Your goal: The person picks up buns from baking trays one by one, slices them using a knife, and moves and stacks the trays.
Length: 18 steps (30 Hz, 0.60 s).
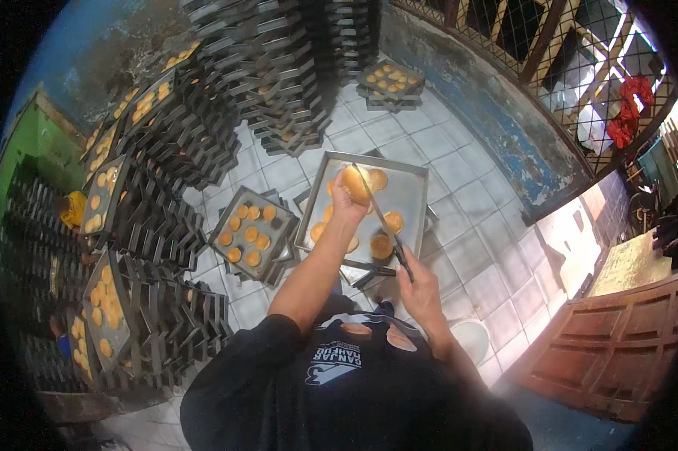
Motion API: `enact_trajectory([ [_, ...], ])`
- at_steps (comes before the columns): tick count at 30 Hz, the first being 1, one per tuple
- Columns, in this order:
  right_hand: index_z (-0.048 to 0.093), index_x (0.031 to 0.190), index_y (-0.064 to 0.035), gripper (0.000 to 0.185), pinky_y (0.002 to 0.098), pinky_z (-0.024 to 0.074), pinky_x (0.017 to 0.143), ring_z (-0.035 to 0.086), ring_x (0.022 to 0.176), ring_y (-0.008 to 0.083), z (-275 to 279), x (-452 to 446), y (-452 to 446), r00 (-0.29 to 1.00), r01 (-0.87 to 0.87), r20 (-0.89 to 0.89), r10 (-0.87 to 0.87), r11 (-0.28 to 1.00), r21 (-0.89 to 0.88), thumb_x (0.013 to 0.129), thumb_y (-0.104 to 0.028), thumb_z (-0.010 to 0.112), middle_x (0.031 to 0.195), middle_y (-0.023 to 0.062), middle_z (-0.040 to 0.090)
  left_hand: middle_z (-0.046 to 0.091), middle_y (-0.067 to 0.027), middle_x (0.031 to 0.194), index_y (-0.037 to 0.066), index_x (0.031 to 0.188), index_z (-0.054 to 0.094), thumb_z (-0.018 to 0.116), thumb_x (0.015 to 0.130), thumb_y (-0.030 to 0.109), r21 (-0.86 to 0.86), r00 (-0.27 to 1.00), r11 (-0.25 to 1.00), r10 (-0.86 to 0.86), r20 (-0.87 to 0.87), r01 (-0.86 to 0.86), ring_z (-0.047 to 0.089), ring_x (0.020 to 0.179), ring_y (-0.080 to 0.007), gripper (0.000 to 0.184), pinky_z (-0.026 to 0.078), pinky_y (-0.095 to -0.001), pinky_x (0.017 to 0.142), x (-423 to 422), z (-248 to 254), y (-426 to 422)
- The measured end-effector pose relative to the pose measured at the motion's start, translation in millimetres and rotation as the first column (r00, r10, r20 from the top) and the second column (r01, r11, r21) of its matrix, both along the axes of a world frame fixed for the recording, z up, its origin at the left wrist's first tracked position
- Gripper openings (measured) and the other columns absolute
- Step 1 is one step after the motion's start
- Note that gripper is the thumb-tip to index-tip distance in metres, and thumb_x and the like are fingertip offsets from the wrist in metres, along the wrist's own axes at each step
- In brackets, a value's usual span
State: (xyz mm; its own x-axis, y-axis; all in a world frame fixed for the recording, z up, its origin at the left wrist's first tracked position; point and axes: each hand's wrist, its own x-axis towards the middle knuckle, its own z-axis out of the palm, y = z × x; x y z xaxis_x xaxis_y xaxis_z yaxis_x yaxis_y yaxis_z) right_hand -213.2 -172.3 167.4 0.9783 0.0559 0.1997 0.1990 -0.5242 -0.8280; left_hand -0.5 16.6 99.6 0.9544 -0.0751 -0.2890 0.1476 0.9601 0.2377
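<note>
Black shirt (346,406), knife (382,216) at bun (353,186)

You are in what looks like a small bakery workroom: criss-crossed stacks of metal baking trays (260,71) fill your eight to twelve o'clock, many trays bearing round golden buns (252,213). White floor tiles (467,203) surround you; at two o'clock a peeling blue wall (497,137) meets wire mesh (530,49).
</note>
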Motion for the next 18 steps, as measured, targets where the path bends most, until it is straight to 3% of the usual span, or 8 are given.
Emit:
enact_trajectory([
  [2, 0.057, 0.140, 0.0019, 0.043, 0.0392, 0.0548, 0.084, 0.074, 0.099, 0.0348, -7.4, -1.6, -0.2, 1.000, -0.002, 0.014, 0.002, 1.000, -0.003, 0.099, -0.013, 0.060, 0.114, 0.0280, 0.071, 0.072, 0.0010, 0.087, 0.017, 0.095, 0.070, 0.066, 0.097, 0.040, 0.041, 0.999, 0.999, -0.020, -0.040, 0.022, 0.069, 0.078, -0.0181, 0.024, 0.058, -0.0359, 0.071, -12.2, 3.8, -8.5],
  [5, 0.056, 0.141, 0.0017, 0.045, 0.0401, 0.0548, 0.084, 0.073, 0.100, 0.0359, -8.4, 29.0, 6.8, 0.993, 0.051, -0.105, -0.049, 0.999, 0.018, 0.099, -0.014, 0.061, 0.115, 0.0284, 0.070, 0.073, 0.0013, 0.090, 0.019, 0.097, 0.071, 0.066, 0.097, 0.041, 0.060, 0.995, 0.995, -0.076, -0.067, 0.080, 0.068, 0.079, -0.0181, 0.023, 0.056, -0.0361, 0.070, -26.3, 4.1, -31.2],
  [7, 0.055, 0.142, 0.0012, 0.046, 0.0404, 0.0550, 0.084, 0.073, 0.102, 0.0366, -7.6, 49.8, 12.1, 1.000, 0.029, -0.004, -0.029, 1.000, 0.001, 0.099, -0.014, 0.061, 0.116, 0.0284, 0.070, 0.073, 0.0005, 0.095, 0.019, 0.099, 0.071, 0.062, 0.098, 0.041, 0.011, 0.994, 0.994, -0.109, -0.031, 0.109, 0.068, 0.085, -0.0188, 0.023, 0.055, -0.0386, 0.073, -21.9, -10.3, -36.4],
  [11, 0.054, 0.143, 0.0016, 0.048, 0.0398, 0.0551, 0.085, 0.073, 0.102, 0.0381, -9.0, 45.2, 5.8, 1.000, 0.013, -0.008, -0.013, 1.000, 0.012, 0.099, -0.016, 0.061, 0.117, 0.0282, 0.070, 0.072, 0.0000, 0.095, 0.018, 0.100, 0.070, 0.059, 0.099, 0.040, 0.004, 0.995, 0.998, -0.070, -0.074, 0.070, 0.068, 0.088, -0.0192, 0.024, 0.054, -0.0414, 0.075, -1.4, -21.5, -25.0],
  [13, 0.058, 0.139, -0.0027, 0.044, 0.0481, 0.0529, 0.088, 0.066, 0.101, 0.0476, -13.2, 20.5, -0.3, 1.000, 0.022, -0.016, -0.021, 0.999, 0.042, 0.098, -0.016, 0.062, 0.111, 0.0316, 0.067, 0.074, -0.0050, 0.103, 0.011, 0.110, 0.069, 0.052, 0.103, 0.036, -0.010, 0.998, 1.000, -0.005, -0.061, 0.004, 0.071, 0.093, -0.0220, 0.031, 0.058, -0.0384, 0.081, 3.5, -24.6, -14.6],
  [16, 0.054, 0.143, 0.0028, 0.048, 0.0402, 0.0547, 0.088, 0.072, 0.103, 0.0410, -23.8, 2.7, -6.8, 0.994, 0.003, -0.109, 0.009, 0.994, 0.111, 0.100, -0.017, 0.061, 0.117, 0.0278, 0.070, 0.074, -0.0050, 0.104, 0.010, 0.112, 0.068, 0.051, 0.104, 0.033, 0.001, 0.999, 0.999, -0.037, 0.006, 0.037, 0.071, 0.095, -0.0223, 0.030, 0.058, -0.0388, 0.083, -0.6, -29.9, -12.3],
  [18, 0.054, 0.143, 0.0034, 0.048, 0.0401, 0.0544, 0.088, 0.072, 0.104, 0.0404, -29.4, 17.1, -3.3, 0.995, 0.028, -0.102, -0.022, 0.998, 0.063, 0.100, -0.017, 0.060, 0.117, 0.0279, 0.070, 0.073, -0.0042, 0.103, 0.012, 0.110, 0.068, 0.052, 0.103, 0.037, 0.037, 0.998, 0.998, -0.056, -0.021, 0.057, 0.069, 0.093, -0.0223, 0.030, 0.056, -0.0412, 0.081, -6.4, -31.9, -24.5],
])
